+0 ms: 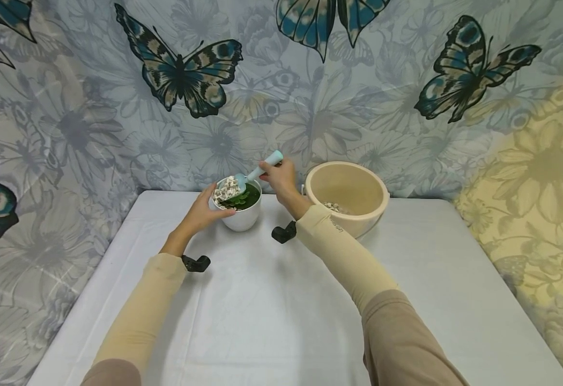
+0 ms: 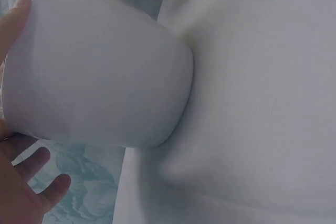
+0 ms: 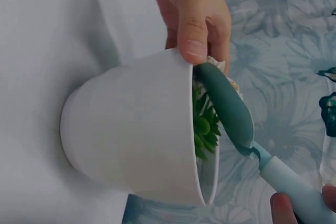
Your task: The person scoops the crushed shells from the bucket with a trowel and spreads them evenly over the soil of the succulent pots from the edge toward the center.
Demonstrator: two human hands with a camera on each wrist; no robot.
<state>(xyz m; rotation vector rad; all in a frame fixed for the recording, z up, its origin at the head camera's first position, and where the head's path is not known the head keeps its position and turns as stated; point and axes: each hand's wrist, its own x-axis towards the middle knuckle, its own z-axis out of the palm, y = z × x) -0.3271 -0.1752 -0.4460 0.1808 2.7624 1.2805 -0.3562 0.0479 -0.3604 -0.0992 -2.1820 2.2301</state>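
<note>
Left hand [image 1: 203,210] is gripping the white pot [image 1: 243,214]; right hand [image 1: 281,177] is holding a scoop [image 1: 254,174] of pebbles [image 1: 227,188] over its plant [image 1: 244,197]. Right of the pot, the beige bowl [image 1: 358,214] is nearly emptied, so topping seems well along.

Only a small dark print on the right sleeve [image 1: 335,225] shows, too blurred to read.

A round beige plastic bowl [image 1: 354,185] stands on the white cloth-covered tabletop [image 1: 272,311], toward its far right, with a few pale pebbles [image 1: 332,206] lying inside it. Behind and along both sides hangs a grey floral curtain printed with large blue-and-black butterflies [image 1: 180,72].
</note>
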